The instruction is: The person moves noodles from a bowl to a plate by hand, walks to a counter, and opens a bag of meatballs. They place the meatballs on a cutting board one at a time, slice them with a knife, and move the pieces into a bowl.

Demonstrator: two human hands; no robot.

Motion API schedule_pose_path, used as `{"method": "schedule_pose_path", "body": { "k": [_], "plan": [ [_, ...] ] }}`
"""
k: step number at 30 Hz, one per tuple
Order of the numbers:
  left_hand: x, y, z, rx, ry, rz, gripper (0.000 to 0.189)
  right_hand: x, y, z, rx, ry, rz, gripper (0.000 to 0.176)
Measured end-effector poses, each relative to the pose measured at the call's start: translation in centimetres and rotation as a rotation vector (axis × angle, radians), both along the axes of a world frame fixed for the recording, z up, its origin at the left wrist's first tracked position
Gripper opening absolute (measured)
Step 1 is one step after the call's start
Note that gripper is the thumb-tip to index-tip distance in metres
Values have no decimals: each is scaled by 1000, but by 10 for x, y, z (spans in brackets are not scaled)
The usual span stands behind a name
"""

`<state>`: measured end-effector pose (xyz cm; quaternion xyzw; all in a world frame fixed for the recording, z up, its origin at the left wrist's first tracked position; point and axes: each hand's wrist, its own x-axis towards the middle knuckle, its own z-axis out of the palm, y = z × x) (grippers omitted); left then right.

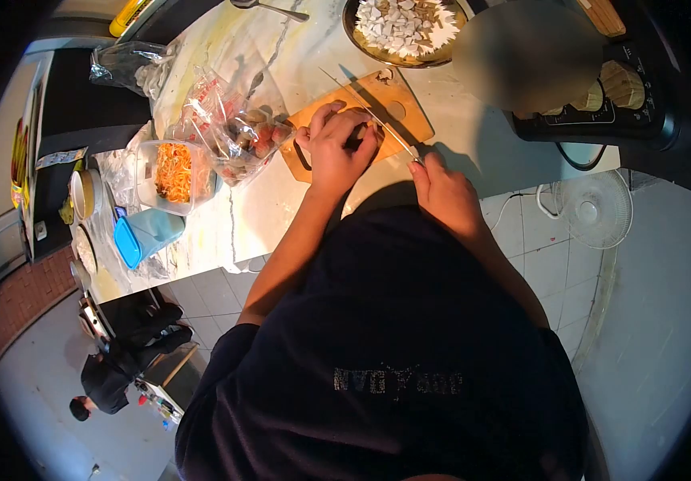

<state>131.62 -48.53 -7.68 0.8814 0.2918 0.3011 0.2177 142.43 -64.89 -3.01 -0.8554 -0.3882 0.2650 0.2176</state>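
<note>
Person's L hand [336, 154] bent over 1 board [413, 116], fingers curled; what lay under them was hidden, so couldn't tell if it held smth. R hand [448, 194] gripped 1 knife [389, 129], handle mostly covered, blade just beside L fingers. Left of L hand: 1 plastic bag [218, 104] w/ reddish pcs [263, 133], uncountable. Beyond both: 1 bowl [409, 61], cut off up top.

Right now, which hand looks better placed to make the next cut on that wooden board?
Probably the right hand: it grips the knife, which slants over the wooden board. The left hand is at the board beside the knife; what it holds is hard to tell.
</note>
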Motion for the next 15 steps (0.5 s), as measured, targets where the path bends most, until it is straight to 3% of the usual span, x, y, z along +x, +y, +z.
{"method": "schedule_pose_path", "body": {
  "k": [15],
  "plan": [
    [-1,0,-2,1,4,6,14,0,1,-4,-6,-34,17,34]
  ]
}}
